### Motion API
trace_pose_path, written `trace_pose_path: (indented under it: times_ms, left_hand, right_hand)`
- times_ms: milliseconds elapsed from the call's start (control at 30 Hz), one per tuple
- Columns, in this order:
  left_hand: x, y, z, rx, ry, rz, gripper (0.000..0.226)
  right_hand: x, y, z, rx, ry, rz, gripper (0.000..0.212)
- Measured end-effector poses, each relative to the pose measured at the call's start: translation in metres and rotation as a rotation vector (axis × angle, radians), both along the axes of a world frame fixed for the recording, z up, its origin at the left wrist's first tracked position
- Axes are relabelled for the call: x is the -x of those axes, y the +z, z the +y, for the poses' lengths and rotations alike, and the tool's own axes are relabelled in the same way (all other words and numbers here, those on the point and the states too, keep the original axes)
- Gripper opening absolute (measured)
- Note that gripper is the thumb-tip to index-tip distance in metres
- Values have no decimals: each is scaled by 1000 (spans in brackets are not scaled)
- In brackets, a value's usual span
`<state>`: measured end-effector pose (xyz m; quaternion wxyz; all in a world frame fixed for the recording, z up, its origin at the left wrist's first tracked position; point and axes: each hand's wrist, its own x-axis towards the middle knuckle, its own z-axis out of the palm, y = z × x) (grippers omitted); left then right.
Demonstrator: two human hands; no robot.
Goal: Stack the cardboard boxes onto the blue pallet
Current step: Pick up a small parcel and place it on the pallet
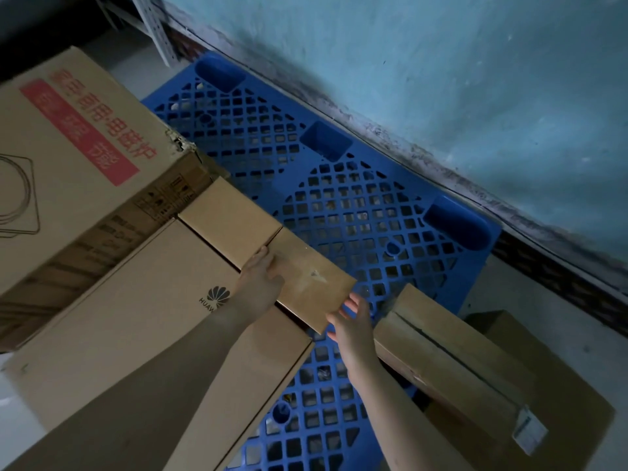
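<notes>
A stained teal wall (475,79) fills 1 o'clock. Below it lies the blue pallet (339,198), with a printed box (74,147) at 9 o'clock. On the central flat box (316,280), the left hand (260,283) lies flat; the right hand (351,321) touches its corner with loosely spread fingers (353,302).

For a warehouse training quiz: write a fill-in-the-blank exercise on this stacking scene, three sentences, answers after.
1. The gridded pallet by the wall is ____ in colour.
2. The hand resting on top of the long narrow box is the ____ one.
3. The large box at the far left carries lettering printed in ____.

Missing words: blue; left; red.
</notes>
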<state>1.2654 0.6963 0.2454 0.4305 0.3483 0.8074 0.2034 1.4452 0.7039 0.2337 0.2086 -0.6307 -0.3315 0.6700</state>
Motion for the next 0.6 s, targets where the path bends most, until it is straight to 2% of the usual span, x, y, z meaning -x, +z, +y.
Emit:
trace_pose_path:
  times_ms: [300,467,600]
  left_hand:
    - [-2,32,-1,-173,109,-101,48]
    - [-5,63,-2,-269,179,-147,40]
    - [-4,105,-4,-344,186,-103,36]
  right_hand:
    - [0,29,2,-19,-16,-17,57]
    - [4,56,7,-109,-68,-3,53]
    - [6,92,9,-192,-60,20,50]
